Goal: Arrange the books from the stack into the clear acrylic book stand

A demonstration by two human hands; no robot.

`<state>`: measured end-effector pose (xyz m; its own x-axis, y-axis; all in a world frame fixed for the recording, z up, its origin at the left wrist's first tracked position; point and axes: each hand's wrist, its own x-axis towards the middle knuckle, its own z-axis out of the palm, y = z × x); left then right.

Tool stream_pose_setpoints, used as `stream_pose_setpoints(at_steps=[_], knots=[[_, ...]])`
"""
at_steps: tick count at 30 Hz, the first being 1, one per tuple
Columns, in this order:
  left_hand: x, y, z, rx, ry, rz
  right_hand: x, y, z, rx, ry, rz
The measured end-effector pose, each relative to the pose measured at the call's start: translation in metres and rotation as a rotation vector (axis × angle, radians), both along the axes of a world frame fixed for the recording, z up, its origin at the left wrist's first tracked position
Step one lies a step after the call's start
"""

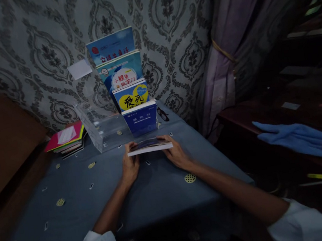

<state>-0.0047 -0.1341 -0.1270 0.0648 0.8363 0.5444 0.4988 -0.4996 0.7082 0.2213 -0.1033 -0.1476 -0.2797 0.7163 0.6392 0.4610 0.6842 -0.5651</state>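
A thin book (pixel 150 148) is held nearly flat above the table, its pale page edge facing me. My left hand (pixel 130 164) grips its left end and my right hand (pixel 177 152) its right end, thumbs on top. Just behind it stands a clear tiered rack (pixel 91 129) with books in its right column: a dark blue book (pixel 141 120) in front, then a blue book with a yellow heart (pixel 133 96), a teal book (pixel 121 72) and a tall blue book (pixel 112 46) at the back. The rack's left column holds no books.
On the table (pixel 80 210), a stack of books (pixel 68 138) with a pink cover lies left of the rack. Glasses (pixel 162 114) rest right of it. A white card (pixel 79 69) stands at the rack's upper left. Blue gloves (pixel 296 138) lie on a dark surface at right, beyond a curtain (pixel 217 53).
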Motion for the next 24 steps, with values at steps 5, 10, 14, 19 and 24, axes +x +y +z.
stream_pose_setpoints(at_steps=[5, 10, 14, 19, 24], knots=[[0.001, 0.000, -0.003, 0.003, -0.011, -0.003, 0.002, 0.004, -0.010, -0.010, 0.016, 0.007], [0.001, -0.002, -0.005, 0.004, -0.004, 0.002, 0.001, 0.009, -0.019, -0.002, 0.058, -0.004], [-0.001, -0.004, -0.006, 0.021, 0.016, -0.001, 0.002, 0.008, -0.017, 0.001, 0.044, 0.008], [-0.001, -0.002, -0.006, 0.023, -0.001, 0.003, 0.002, 0.006, -0.013, 0.003, 0.011, 0.004], [0.000, 0.015, 0.023, 0.028, 0.084, 0.064, -0.001, 0.021, 0.015, 0.016, 0.006, -0.059]])
